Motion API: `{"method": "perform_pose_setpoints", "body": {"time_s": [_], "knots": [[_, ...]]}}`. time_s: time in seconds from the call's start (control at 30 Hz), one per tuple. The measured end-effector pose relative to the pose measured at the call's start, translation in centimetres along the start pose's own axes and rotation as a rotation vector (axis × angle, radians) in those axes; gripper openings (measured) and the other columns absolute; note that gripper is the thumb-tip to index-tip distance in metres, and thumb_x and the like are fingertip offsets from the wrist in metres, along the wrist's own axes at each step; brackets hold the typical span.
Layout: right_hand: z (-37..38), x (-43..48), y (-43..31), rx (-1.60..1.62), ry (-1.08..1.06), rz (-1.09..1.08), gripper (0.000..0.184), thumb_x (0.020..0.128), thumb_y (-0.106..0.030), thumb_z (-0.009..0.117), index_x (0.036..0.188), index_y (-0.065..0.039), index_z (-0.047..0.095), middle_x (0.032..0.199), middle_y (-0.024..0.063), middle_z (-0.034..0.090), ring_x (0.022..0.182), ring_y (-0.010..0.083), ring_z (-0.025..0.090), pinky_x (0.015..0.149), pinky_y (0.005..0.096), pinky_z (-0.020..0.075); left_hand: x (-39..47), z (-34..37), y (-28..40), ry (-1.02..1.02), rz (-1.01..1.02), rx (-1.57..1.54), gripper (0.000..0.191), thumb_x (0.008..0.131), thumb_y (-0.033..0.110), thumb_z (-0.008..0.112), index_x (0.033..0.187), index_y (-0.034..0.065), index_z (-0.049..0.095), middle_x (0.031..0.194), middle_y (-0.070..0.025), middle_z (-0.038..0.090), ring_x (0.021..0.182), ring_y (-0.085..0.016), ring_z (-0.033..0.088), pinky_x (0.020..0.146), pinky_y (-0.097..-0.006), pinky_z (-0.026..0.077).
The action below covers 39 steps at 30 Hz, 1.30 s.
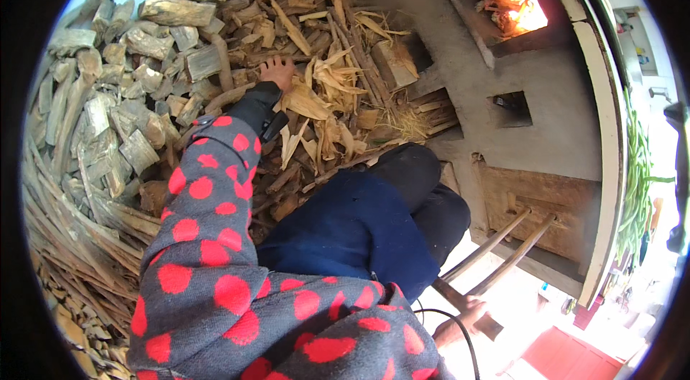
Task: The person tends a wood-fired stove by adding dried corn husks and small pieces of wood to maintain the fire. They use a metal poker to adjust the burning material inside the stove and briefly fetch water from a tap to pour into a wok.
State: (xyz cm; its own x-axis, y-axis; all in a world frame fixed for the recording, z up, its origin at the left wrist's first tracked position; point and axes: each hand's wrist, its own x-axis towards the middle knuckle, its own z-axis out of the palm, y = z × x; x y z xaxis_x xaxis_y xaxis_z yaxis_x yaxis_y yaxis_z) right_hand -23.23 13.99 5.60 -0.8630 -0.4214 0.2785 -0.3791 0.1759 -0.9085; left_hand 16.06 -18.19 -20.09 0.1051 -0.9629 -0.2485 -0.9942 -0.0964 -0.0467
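My left hand (277, 72) is stretched out over the firewood heap with its fingers apart. It rests at the edge of a bunch of dry corn husks (307, 99), beside split wood chunks (204, 63) and thin branches. Whether the palm touches a husk is hidden. Low on the right, my right hand (461, 323) is wrapped around a wooden crossbar (490, 327). Two round wooden rods (488, 253) run from that bar into a wooden panel (531, 202), like a box bellows, in the stove's side. The rods are partly drawn out.
Fire (517, 8) burns in the opening of a cement stove (560, 78) at the upper right. Below it are a small square hole (511, 109) and a recess with sticks (434, 113). Long sticks (70, 234) lie at left. A black cable (458, 323) hangs near my right hand.
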Motion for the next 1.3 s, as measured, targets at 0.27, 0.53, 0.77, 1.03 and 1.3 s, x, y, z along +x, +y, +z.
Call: {"method": "perform_pose_setpoints", "body": {"time_s": [0.27,0.53,0.77,1.03,1.3], "knots": [[0.1,1.5,0.8,-0.008,-0.088,-0.098,0.024,0.088,-0.005,0.046,0.066,-0.006,0.038,0.058,0.0051,0.044,0.058,0.0132,0.046,0.059,0.0265,0.0375,2.7,2.3,4.5,0.059,0.676,0.185,0.095,0.069,0.028,0.072,0.143,0.0162,0.015,0.142,-0.0161,0.024,0.133,-0.035,0.020,0.107,-0.0528,0.015],[0.8,4.6,1.6,-0.027,-0.138,-0.129,0.022,0.089,-0.011,0.050,0.070,-0.006,0.039,0.060,0.0032,0.041,0.061,0.0140,0.046,0.065,0.0282,0.0406,4.8,6.2,3.7,-0.139,0.720,0.316,0.062,0.080,0.020,0.060,0.136,0.0102,0.035,0.118,-0.0115,0.044,0.114,-0.029,0.040,0.099,-0.0527,0.027],[1.9,7.5,2.1,-0.003,-0.159,-0.212,0.019,0.090,-0.010,0.049,0.076,-0.006,0.038,0.059,0.0048,0.044,0.058,0.0132,0.047,0.064,0.0280,0.0412,4.0,1.6,1.5,-0.019,0.623,-0.413,0.034,0.080,0.010,0.060,0.113,0.0038,0.051,0.107,-0.0137,0.047,0.102,-0.030,0.044,0.089,-0.0486,0.035],[3.0,10.1,2.6,-0.056,-0.121,-0.242,0.020,0.091,-0.013,0.049,0.076,-0.006,0.038,0.059,0.0044,0.044,0.058,0.0126,0.046,0.062,0.0268,0.0390,2.7,-14.5,8.8,0.945,0.650,-0.554,0.040,0.074,0.010,0.061,0.109,-0.0011,0.045,0.088,-0.0130,0.046,0.081,-0.028,0.044,0.070,-0.0392,0.035],[4.1,12.1,2.9,-0.012,-0.062,-0.151,0.020,0.088,-0.012,0.051,0.072,-0.008,0.039,0.061,0.0010,0.041,0.060,0.0095,0.042,0.064,0.0248,0.0366,10.8,-27.4,26.4,1.076,0.577,-0.092,0.045,0.072,0.020,0.056,0.114,0.0047,0.052,0.091,-0.0040,0.052,0.087,-0.020,0.047,0.070,-0.0335,0.036]]}}
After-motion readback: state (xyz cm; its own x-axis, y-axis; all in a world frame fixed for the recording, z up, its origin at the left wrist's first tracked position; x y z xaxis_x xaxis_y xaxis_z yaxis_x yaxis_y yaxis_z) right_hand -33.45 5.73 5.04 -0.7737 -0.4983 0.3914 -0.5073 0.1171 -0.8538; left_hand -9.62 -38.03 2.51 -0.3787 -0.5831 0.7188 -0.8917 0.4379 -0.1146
